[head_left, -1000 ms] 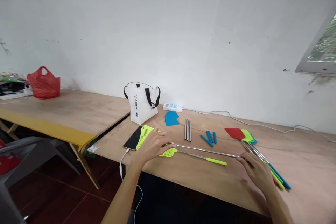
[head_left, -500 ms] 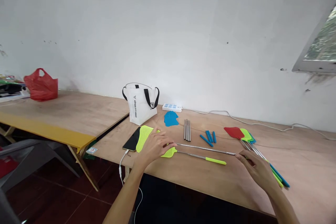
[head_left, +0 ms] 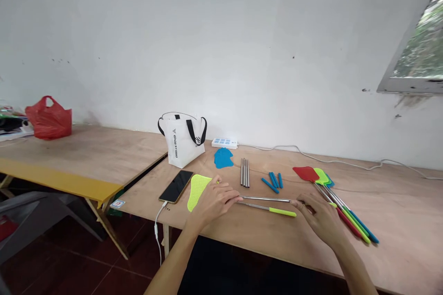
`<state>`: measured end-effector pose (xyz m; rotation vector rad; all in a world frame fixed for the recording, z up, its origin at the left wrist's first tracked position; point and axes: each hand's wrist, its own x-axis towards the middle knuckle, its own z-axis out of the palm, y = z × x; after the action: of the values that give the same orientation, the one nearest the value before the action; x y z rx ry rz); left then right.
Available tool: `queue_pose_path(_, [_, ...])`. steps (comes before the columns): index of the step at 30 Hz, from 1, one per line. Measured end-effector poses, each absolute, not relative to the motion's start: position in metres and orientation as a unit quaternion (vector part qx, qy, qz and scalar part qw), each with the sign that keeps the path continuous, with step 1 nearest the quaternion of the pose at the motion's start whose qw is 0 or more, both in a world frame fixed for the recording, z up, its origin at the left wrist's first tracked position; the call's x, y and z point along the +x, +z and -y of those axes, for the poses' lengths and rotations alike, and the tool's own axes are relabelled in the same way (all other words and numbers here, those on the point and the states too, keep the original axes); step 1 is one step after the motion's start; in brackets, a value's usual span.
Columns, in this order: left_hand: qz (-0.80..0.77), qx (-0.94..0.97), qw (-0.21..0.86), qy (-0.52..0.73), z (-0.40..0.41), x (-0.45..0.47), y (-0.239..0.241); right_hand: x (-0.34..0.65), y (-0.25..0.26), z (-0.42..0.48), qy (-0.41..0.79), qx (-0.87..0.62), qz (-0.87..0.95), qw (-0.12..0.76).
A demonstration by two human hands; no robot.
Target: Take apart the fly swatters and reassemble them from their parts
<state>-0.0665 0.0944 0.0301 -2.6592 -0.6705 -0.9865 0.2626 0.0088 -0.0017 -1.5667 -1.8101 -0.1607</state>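
My left hand [head_left: 219, 199] is closed around the head end of a yellow-green fly swatter [head_left: 265, 198], whose perforated head [head_left: 200, 190] extends to its left. My right hand [head_left: 320, 217] is closed on the other end of the metal rod, with a yellow-green handle tip [head_left: 332, 204] just past the knuckles. The rod is level, a little above the table. A second yellow-green fly swatter [head_left: 282, 212] lies right below it, its head hidden by my left hand. On the right lie several finished-looking swatters with red, green and blue heads [head_left: 306, 174].
Metal rods [head_left: 245, 173], blue handle tubes [head_left: 270, 184] and blue swatter heads [head_left: 223, 158] lie behind my hands. A phone [head_left: 176, 186] with a cable lies left. A white bag [head_left: 183, 143] and a power strip [head_left: 224, 143] stand near the wall. A red bag [head_left: 49, 119] is far left.
My hands have come closer together, and the rod between them is shorter. The right hand has moved left; the left hand and swatter head have shifted right, uncovering the phone.
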Motion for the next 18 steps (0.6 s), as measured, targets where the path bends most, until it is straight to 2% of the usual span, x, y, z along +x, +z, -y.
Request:
queue_pose_path(7, [0.229, -0.904, 0.102, -0.345, -0.095, -0.068, 0.028, 0.251, -0.002, -0.009, -0.068, -0.61, 0.703, 0.36])
queue_pose_path(14, [0.22, -0.918, 0.111, -0.311, -0.083, -0.037, 0.014, 0.208, -0.007, -0.006, -0.139, -0.604, 0.722, 0.307])
queue_pose_path(18, [0.217, -0.92, 0.116, -0.306, -0.084, -0.04, 0.012, 0.191, -0.009, -0.008, -0.152, -0.602, 0.72, 0.31])
